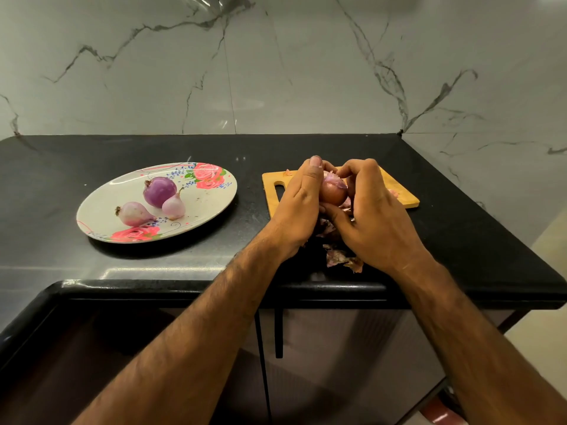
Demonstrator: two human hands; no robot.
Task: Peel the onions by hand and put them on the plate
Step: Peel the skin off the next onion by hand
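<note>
black stone tabletop (460,210) with a marble wall behind it. both hands are up over the wooden cutting board (399,191), wrapped around one onion (333,193): left hand (299,207) cups it from the side, right hand (372,216) curls over the top, fingertips at the loose skin. pile of dry peels (340,256) sits under the wrists. floral plate (211,207) off to the left holds three peeled onions (159,191), all close together.

Grey-veined white marble wall (276,56) fills the upper frame; a glossy black desk (61,167) spans the middle, dark cabinets (337,363) below, pale floor (547,332) at lower right.
</note>
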